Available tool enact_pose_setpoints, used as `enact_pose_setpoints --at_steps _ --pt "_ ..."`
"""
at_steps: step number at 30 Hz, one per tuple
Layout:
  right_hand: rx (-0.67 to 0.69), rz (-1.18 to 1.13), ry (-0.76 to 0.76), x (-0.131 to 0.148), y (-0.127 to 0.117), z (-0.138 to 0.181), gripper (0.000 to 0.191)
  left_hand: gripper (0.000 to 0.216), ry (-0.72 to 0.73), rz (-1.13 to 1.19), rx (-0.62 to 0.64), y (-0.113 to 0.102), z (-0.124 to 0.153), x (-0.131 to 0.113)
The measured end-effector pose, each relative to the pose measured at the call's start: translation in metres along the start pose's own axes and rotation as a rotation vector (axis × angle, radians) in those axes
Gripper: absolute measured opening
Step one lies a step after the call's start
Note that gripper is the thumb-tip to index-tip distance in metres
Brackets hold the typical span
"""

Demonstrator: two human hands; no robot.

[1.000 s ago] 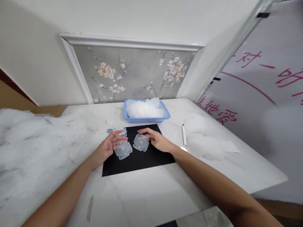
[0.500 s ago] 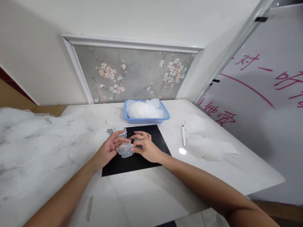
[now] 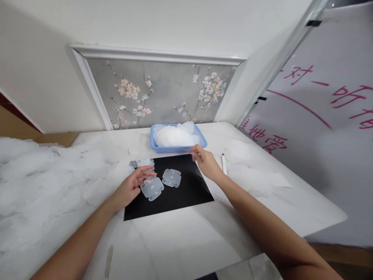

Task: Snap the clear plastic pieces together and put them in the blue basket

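Two clear plastic square pieces lie side by side on a black mat (image 3: pixel 186 194): one at the left (image 3: pixel 152 188) and one at the right (image 3: pixel 171 177). My left hand (image 3: pixel 130 186) rests open at the mat's left edge, its fingertips touching the left piece. My right hand (image 3: pixel 204 160) reaches toward the mat's far right corner, just in front of a blue tray (image 3: pixel 204 142). Its fingers are loosely curled and I cannot make out anything in them. Several more clear pieces (image 3: pixel 142 163) are stacked at the mat's far left corner.
The blue tray holds a heap of white translucent sheets (image 3: pixel 175 135). More such sheets cover the table's left side (image 3: pixel 43 175) and lie in a smaller pile at the right (image 3: pixel 247 171). A white pen-like tool (image 3: pixel 223 163) lies right of the mat. A whiteboard (image 3: pixel 320 116) stands at right.
Half a second ago both hands were together over the clear pieces. Since then my right hand has moved away up and right toward the blue tray; the two pieces lie apart on the mat.
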State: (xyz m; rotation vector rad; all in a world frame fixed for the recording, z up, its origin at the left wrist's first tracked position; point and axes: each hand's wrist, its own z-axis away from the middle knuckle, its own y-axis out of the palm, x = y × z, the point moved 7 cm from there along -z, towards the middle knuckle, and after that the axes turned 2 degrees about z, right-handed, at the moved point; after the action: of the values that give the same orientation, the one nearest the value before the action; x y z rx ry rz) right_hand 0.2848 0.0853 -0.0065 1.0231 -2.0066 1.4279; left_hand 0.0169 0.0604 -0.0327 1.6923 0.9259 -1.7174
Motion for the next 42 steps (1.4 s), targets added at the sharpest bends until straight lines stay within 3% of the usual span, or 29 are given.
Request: enact_pose_setpoints --at_steps 2,5,7,9,11,14,17,21,28,32,35,37,39,42 --pt "0.059 -0.043 -0.089 0.006 0.004 0.001 0.027 0.065 -0.022 -0.048 0.017 0.0 0.0 -0.002" --pt "0.323 -0.045 -0.239 0.023 0.034 0.014 0.041 0.039 -0.023 -0.225 -0.004 -0.002 -0.001 -0.006" --pt "0.479 -0.028 -0.323 0.033 0.056 0.026 0.046 0.016 -0.009 -0.357 -0.076 -0.005 -0.003 -0.011" --pt "0.52 -0.044 -0.328 0.039 0.07 0.031 0.033 0.015 -0.029 -0.4 -0.198 -0.01 -0.003 -0.014" --pt "0.439 -0.124 -0.207 0.036 0.072 0.025 0.019 0.025 -0.08 -0.312 -0.318 -0.015 -0.001 -0.013" --pt "0.324 -0.497 0.102 0.023 0.07 0.018 0.026 0.032 -0.187 -0.018 -0.371 -0.012 0.001 -0.002" --pt "0.415 -0.969 0.371 0.017 0.082 0.022 0.036 0.031 -0.278 0.276 -0.337 -0.004 0.002 0.009" --pt "0.486 -1.158 0.558 0.012 0.09 0.029 0.043 0.031 -0.318 0.452 -0.311 0.001 0.001 0.017" --pt "0.457 -1.121 0.564 0.006 0.091 0.032 0.042 0.038 -0.364 0.514 -0.363 0.001 0.004 0.019" --pt "0.418 -1.029 0.43 0.015 0.083 0.031 0.037 0.039 -0.352 0.539 -0.347 0.004 0.003 0.016" --pt "0.45 -0.904 0.309 0.03 0.084 0.032 0.035 0.031 -0.319 0.508 -0.243 0.021 0.001 0.01" --pt "0.47 -0.816 0.261 0.037 0.09 0.032 0.031 0.034 -0.286 0.414 -0.146 0.035 0.0 0.007" --pt "0.43 -0.707 0.216 0.041 0.095 0.027 0.023 0.043 -0.22 0.225 -0.139 0.039 -0.001 0.006" --pt "0.354 -0.372 0.092 0.051 0.103 0.009 0.011 0.038 -0.076 -0.112 -0.368 0.014 0.001 -0.001"
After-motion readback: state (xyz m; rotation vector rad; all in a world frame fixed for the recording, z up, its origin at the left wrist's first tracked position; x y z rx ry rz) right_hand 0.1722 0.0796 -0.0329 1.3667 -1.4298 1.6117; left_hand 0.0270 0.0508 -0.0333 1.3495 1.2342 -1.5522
